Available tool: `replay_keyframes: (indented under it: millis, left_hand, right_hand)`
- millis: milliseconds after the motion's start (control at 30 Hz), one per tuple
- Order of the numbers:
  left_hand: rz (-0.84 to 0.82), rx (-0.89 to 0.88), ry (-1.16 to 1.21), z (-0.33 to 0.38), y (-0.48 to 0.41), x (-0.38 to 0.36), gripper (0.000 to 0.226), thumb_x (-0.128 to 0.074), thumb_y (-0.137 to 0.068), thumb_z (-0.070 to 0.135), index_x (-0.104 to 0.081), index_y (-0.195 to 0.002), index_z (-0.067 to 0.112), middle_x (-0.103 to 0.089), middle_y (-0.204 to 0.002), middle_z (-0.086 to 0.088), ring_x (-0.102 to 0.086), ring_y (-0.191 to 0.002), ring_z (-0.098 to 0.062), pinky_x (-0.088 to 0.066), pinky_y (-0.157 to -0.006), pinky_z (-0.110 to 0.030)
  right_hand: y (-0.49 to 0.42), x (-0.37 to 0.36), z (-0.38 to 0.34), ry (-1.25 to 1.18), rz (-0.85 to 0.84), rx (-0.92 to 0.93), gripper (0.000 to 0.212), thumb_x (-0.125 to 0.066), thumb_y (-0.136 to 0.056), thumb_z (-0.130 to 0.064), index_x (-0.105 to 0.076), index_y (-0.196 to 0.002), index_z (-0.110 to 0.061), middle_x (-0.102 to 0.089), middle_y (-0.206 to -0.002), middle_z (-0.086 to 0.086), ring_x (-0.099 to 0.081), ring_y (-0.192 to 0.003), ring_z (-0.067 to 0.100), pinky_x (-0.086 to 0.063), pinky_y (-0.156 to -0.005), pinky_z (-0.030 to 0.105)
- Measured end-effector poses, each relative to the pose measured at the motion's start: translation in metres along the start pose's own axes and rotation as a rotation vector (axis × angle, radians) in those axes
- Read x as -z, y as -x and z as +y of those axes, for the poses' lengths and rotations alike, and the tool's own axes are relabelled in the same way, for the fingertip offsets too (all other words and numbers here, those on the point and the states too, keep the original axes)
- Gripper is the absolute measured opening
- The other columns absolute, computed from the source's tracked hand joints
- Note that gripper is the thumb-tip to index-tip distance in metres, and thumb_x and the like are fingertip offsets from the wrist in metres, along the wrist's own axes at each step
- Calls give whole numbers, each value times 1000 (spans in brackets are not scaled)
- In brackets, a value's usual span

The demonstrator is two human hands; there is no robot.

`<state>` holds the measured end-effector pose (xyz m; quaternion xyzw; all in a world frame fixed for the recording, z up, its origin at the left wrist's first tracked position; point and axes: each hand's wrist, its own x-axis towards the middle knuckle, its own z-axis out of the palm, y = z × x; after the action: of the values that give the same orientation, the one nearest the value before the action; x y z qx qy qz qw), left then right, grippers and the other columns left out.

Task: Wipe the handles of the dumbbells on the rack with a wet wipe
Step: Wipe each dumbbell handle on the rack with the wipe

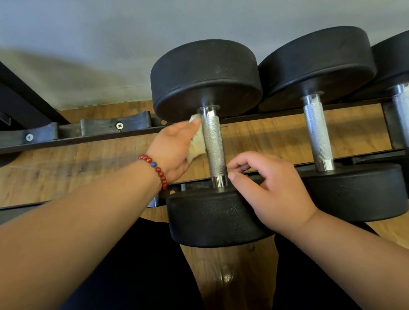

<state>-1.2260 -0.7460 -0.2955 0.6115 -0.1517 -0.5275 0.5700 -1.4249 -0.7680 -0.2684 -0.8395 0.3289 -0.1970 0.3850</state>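
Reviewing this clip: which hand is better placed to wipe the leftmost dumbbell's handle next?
Left. The left hand presses the wet wipe against the side of the handle. The right hand holds no wipe; it rests on the near weight head, probably steadying it.

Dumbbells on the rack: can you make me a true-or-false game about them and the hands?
1. The left hand holds the wipe against the leftmost handle. True.
2. The right hand holds a second wipe. False: it holds nothing and rests on that dumbbell's near black head.
3. The bead bracelet is on the right wrist. False: it is on the left wrist.
4. The rack has empty cradles left of the dumbbells. True.
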Motion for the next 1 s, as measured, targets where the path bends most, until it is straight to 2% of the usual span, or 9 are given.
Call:
replay_keyframes:
  millis: [133,267,367,467,533,600,667,833,1000]
  left_hand:
    - [8,-28,-12,0,-3,-10,30,-46,-101,30,-64,-113,9,-68,-117,-14,-64,-110,-24,-50,-99,-40]
    - [-17,51,-187,-11,6,5,35,-57,-91,45,-68,-109,17,-65,-111,-8,-59,-101,-23,-47,-101,-49]
    - [-35,34,-68,-2,0,4,26,-51,-98,30,-66,-108,12,-70,-105,-10,-64,-102,-22,-54,-90,-37]
    - [5,0,67,8,-7,-8,27,-46,-101,28,-64,-111,9,-68,-116,-13,-66,-106,-22,-54,-91,-37]
    - [34,-7,-10,0,-3,-11,30,-46,-100,35,-66,-109,14,-69,-114,-12,-66,-105,-24,-51,-97,-42]
    - [35,10,-211,-14,4,-3,39,-50,-93,50,-68,-111,20,-70,-112,-11,-66,-103,-29,-47,-100,-51]
    - [-15,34,-383,-21,11,9,46,-52,-88,56,-67,-111,19,-70,-110,-14,-65,-102,-34,-47,-99,-53]
    - [-236,119,-265,-11,4,20,32,-45,-100,26,-60,-118,4,-64,-118,-19,-64,-98,-23,-50,-95,-38]
    - [-399,151,-440,-18,12,28,25,-44,-100,23,-65,-108,12,-71,-105,-8,-66,-100,-19,-49,-97,-36]
  right_hand:
    - [0,0,0,1,-9,-6,21,-54,-87,-36,-68,-100,-26,-62,-91,-19,-56,-93,-1,-39,-66,8]
    - [0,-1,1,-1,5,2,12,-60,-91,-28,-67,-99,-25,-62,-90,-18,-56,-92,0,-38,-65,7]
    - [0,-1,1,-23,-4,-2,14,-59,-90,-29,-67,-100,-25,-62,-91,-18,-56,-92,0,-40,-66,7]
    - [0,0,2,-36,-7,-8,17,-57,-88,-33,-67,-100,-25,-62,-92,-17,-57,-91,1,-42,-66,10]
    - [0,0,2,-29,-9,-9,15,-58,-89,-31,-67,-100,-27,-62,-92,-18,-57,-91,1,-42,-66,10]
    - [0,0,2,-24,-8,-11,13,-58,-89,-31,-67,-100,-28,-62,-92,-19,-57,-91,0,-41,-66,8]
    - [1,0,1,-16,-7,-8,15,-57,-89,-32,-67,-100,-27,-62,-92,-19,-56,-91,0,-40,-66,7]
    - [1,0,-1,-26,-3,-10,17,-57,-89,-29,-69,-99,-23,-62,-91,-17,-55,-89,-2,-38,-66,5]
    - [1,1,-1,-22,-6,-13,21,-54,-87,-35,-68,-98,-25,-62,-91,-19,-56,-86,0,-39,-64,8]
